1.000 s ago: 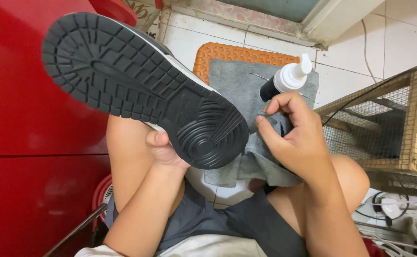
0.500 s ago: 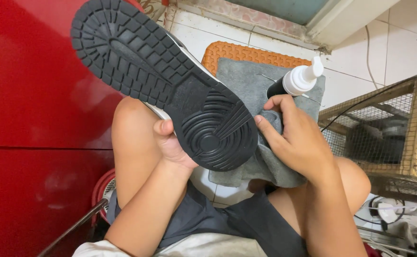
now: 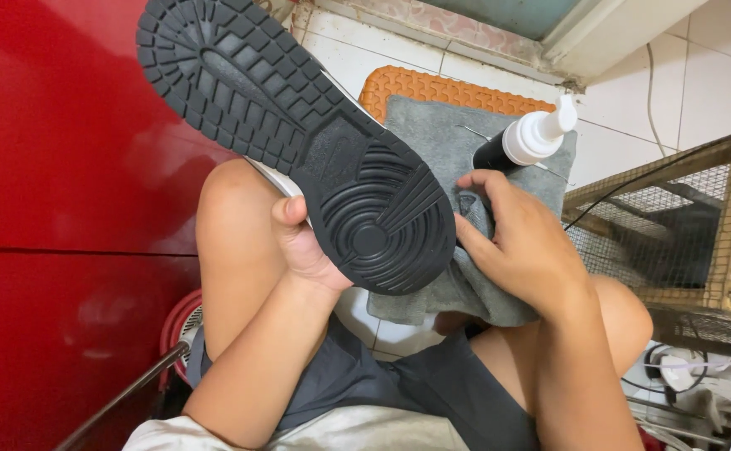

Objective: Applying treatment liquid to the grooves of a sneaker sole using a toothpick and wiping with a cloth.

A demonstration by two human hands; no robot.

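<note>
My left hand (image 3: 303, 242) grips a shoe (image 3: 298, 134) by its side and holds it up with the black treaded sole facing me; a strip of the white upper shows at the edge. My right hand (image 3: 520, 242) clutches a grey cloth (image 3: 457, 150) and presses a fold of it against the heel end of the shoe. The cloth drapes down between my bare knees. A dark bottle with a white pump top (image 3: 526, 140) lies on the cloth just above my right hand.
A red panel (image 3: 65, 209) fills the left side. An orange woven mat (image 3: 440, 88) lies on the white floor tiles beyond the cloth. A wooden cage with wire mesh (image 3: 682, 225) stands at the right, with cables and clutter below it.
The shoe has swung up and to the right, its toe now higher in view. My right hand stays on the cloth at the heel, shifted slightly right.
</note>
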